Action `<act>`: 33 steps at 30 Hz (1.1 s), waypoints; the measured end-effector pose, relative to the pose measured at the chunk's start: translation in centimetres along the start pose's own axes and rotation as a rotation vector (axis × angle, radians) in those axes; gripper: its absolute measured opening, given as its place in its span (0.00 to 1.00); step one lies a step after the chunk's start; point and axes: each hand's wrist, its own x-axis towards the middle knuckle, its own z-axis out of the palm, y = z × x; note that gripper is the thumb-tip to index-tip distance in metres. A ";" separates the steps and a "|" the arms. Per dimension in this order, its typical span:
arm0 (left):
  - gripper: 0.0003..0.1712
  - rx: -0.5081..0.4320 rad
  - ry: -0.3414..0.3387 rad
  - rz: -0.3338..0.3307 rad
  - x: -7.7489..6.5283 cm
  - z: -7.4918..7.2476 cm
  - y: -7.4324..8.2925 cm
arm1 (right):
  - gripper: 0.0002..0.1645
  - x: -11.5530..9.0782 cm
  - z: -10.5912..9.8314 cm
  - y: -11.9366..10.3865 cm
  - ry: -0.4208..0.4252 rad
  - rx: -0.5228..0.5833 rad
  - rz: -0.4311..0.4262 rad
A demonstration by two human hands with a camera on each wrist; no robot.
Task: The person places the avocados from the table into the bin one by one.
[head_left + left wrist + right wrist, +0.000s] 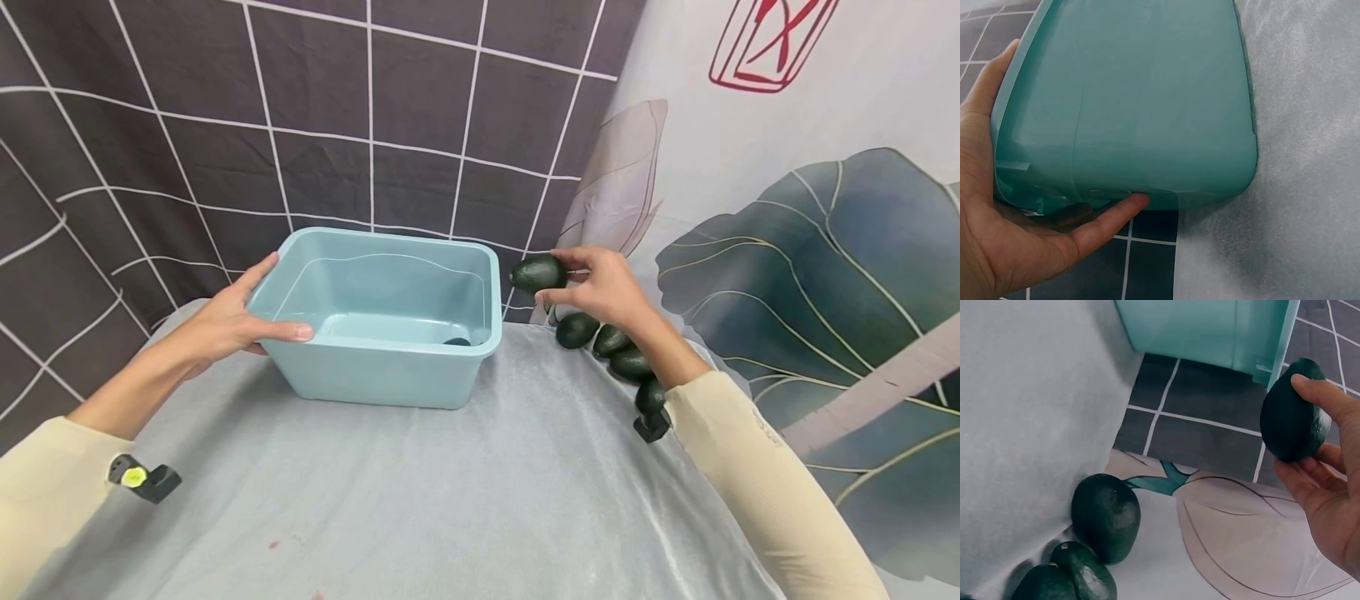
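My right hand (603, 287) pinches a dark green avocado (538, 273) between thumb and fingertips, raised just beyond the right rim of a light blue plastic tub (375, 375). The right wrist view shows the thumb on one side of this avocado (1291, 415) and the fingers on the other. At the tub's left end, my left hand (221, 325) grips the rim, thumb along the front edge and fingers around the far side. Inside the tub, a dark rounded thing (457, 342) peeks above the front rim, mostly hidden.
Several more avocados (577, 331) lie in a line along the right table edge, partly behind the right forearm. A grey cloth (420, 500) covers the table. Behind stands a dark curtain (420, 92) with white grid lines; a leaf-printed cloth (787, 250) hangs at right.
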 end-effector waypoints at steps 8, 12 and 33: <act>0.79 0.005 0.002 0.000 0.0 0.0 0.0 | 0.47 0.6 0.0 -0.7 0.015 0.009 0.013; 0.79 -0.009 -0.001 0.006 0.0 0.0 -0.1 | 0.47 0.8 0.1 -1.0 0.015 0.008 0.006; 0.79 -0.014 -0.006 0.004 0.0 0.0 -0.1 | 0.47 2.0 0.6 -3.1 0.011 0.045 -0.026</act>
